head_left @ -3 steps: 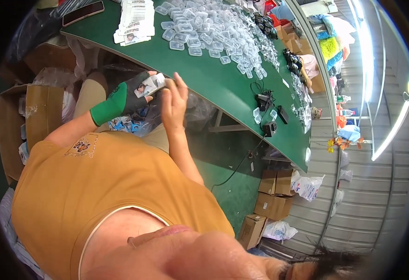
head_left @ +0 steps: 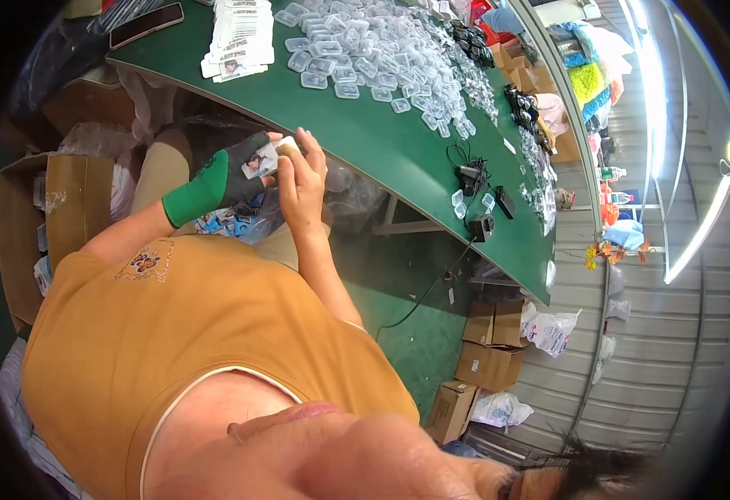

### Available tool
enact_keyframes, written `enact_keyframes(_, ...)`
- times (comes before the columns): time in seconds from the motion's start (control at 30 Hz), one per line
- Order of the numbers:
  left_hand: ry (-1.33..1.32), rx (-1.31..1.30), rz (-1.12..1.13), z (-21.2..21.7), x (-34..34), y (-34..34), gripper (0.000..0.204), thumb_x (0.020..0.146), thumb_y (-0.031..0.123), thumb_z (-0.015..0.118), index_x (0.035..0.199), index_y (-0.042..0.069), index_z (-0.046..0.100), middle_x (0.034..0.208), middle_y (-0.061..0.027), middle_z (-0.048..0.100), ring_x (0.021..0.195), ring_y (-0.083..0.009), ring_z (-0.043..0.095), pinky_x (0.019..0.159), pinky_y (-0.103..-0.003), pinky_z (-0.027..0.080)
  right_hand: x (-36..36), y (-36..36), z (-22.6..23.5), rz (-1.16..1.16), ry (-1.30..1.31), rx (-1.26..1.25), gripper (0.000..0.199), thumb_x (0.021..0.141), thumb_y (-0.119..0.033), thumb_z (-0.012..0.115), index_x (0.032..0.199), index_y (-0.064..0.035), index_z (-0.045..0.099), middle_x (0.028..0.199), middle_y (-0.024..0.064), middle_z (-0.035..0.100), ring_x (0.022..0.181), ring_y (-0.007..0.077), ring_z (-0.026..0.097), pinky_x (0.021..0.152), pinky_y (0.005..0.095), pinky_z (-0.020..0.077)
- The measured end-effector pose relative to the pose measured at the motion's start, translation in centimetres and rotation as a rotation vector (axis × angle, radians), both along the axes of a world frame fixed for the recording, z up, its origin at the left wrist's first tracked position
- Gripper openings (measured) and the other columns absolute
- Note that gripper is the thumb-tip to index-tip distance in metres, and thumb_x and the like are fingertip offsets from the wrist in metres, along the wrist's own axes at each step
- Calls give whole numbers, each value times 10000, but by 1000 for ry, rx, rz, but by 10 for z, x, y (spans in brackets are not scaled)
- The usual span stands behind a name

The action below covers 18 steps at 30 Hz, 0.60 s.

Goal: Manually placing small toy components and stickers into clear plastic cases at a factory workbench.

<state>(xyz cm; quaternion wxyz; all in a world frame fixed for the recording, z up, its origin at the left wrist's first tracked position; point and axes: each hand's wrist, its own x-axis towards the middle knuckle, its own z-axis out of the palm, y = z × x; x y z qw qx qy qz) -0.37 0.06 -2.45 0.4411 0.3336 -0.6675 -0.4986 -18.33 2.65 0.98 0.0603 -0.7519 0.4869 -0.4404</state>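
Note:
In the gap between the table edge and my lap, my left hand (head_left: pixel 230 177), in a green and dark grey glove with bare fingertips, is closed around a small flat white box (head_left: pixel 259 162) with a picture printed on it. Bare and ungloved, my right hand (head_left: pixel 302 185) has its fingers and thumb bent in around the far end of that box. Its fingers cover that end, so I cannot see whether the flap there is folded in. Below my hands, several small blue and white packs (head_left: pixel 225 222) lie in clear plastic by my lap.
The green table (head_left: pixel 373 158) carries a stack of printed white cards (head_left: pixel 240 42), a phone (head_left: pixel 146 25), a heap of clear plastic cases (head_left: pixel 356 50) and black adapters (head_left: pixel 481 227) with cables. An open carton (head_left: pixel 77 200) stands at my left. Cartons (head_left: pixel 490 367) sit on the floor at right.
My right hand has moved slightly left and its fingers have bent in from outstretched onto the end of the box. The left hand keeps its hold, nearly still.

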Motion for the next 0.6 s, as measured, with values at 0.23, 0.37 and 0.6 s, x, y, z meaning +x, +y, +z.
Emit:
enact_keyframes(0.23,-14,-87,86,3,11,-2,613,808,121,797,1357,89,525,1152,-121,670,967,-180,644,889,-343,540,-1,9,-7,49,-251,68,268,982,-136,613,1202,-6,695,1426,208,547,1288,358,532,1098,440,391)
enact_keyframes(0.37,-101,-125,53,2,12,-3,605,780,162,812,1314,90,534,1073,-147,670,925,-188,650,836,-357,546,17,16,-16,139,-450,313,289,1024,-182,575,1211,2,696,1412,183,560,1258,284,555,1082,412,415)
enact_keyframes(0.6,-322,-187,-26,30,21,-1,666,780,115,749,1400,121,507,1025,-170,690,835,-277,677,793,-370,556,-12,-9,-28,429,-1206,821,351,1097,-307,502,1285,-42,637,1024,12,688,879,101,621,805,270,501)
